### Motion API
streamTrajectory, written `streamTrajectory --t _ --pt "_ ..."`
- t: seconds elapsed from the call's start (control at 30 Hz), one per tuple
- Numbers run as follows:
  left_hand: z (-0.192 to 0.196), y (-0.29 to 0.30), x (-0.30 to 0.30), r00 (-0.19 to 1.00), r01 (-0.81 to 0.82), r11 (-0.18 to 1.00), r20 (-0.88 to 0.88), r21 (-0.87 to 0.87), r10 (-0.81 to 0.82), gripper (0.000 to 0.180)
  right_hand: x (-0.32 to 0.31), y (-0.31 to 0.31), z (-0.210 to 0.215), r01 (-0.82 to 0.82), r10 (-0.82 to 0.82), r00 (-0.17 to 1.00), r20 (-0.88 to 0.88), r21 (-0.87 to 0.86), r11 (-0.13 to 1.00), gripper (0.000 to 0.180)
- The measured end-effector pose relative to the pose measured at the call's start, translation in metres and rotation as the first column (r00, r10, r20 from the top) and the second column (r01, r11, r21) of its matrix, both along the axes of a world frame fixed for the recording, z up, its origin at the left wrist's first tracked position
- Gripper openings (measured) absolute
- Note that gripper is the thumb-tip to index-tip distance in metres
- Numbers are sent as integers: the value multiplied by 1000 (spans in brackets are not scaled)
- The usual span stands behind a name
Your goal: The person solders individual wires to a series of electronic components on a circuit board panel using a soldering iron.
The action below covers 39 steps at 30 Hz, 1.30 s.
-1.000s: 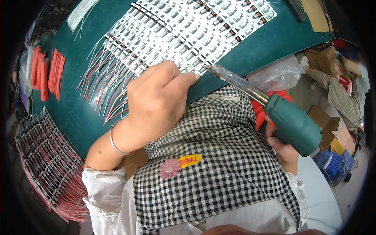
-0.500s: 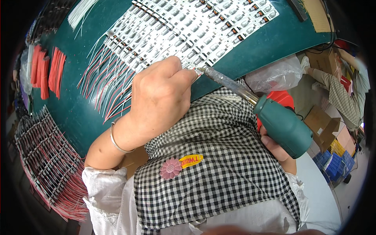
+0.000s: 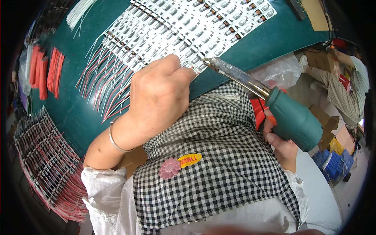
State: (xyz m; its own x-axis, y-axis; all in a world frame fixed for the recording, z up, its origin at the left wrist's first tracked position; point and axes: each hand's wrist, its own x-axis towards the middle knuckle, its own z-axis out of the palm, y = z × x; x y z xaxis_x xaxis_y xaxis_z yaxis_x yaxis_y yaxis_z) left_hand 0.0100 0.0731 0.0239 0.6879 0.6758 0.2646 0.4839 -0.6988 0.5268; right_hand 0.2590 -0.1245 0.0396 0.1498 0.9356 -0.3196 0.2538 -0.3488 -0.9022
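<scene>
I see my left hand (image 3: 158,98) resting on the near edge of the green worktop (image 3: 250,43). Its fingers (image 3: 184,74) are curled and pinched together at the edge of the white strip boards (image 3: 188,27). I cannot tell what small thing they pinch, because the hand hides it.

My right hand (image 3: 280,143) is lower down, off the worktop, beside my checked apron (image 3: 219,156). Its fingers are wrapped tight around the green handle of a soldering iron (image 3: 290,117). The long metal tip (image 3: 207,61) of the iron points up and left. It sits just beside my left fingertips, at the near edge of the boards.

The boards lie in rows across the worktop. Thin red and white wires (image 3: 105,82) fan out from their left ends. Bunches of red wires (image 3: 47,72) lie farther left. A pile of dark strips with pink wires (image 3: 47,164) sits at my lower left. A clear plastic bag (image 3: 280,72) is near the iron.
</scene>
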Motion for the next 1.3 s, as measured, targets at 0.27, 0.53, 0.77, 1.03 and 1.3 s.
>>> streamTrajectory --t 0.27,0.53,0.77,1.03,1.3 --pt "4 0 -1 999 -5 1000 -31 7 6 12 3 43 4 242 -107 853 -511 206 948 50" --pt "12 -4 -8 998 -49 999 -51 -7 49 11 40 149 21 284 -33 925 -378 633 720 60" --pt "48 -6 -64 983 -43 984 -185 -171 11 8 92 255 11 473 -326 880 -345 573 669 27" --pt "31 81 -186 692 -704 702 -116 110 713 13 70 237 12 403 -365 909 -202 649 646 45" --pt "-15 139 -249 652 -727 668 -147 159 744 19 58 194 27 242 -311 950 -1 631 738 47"
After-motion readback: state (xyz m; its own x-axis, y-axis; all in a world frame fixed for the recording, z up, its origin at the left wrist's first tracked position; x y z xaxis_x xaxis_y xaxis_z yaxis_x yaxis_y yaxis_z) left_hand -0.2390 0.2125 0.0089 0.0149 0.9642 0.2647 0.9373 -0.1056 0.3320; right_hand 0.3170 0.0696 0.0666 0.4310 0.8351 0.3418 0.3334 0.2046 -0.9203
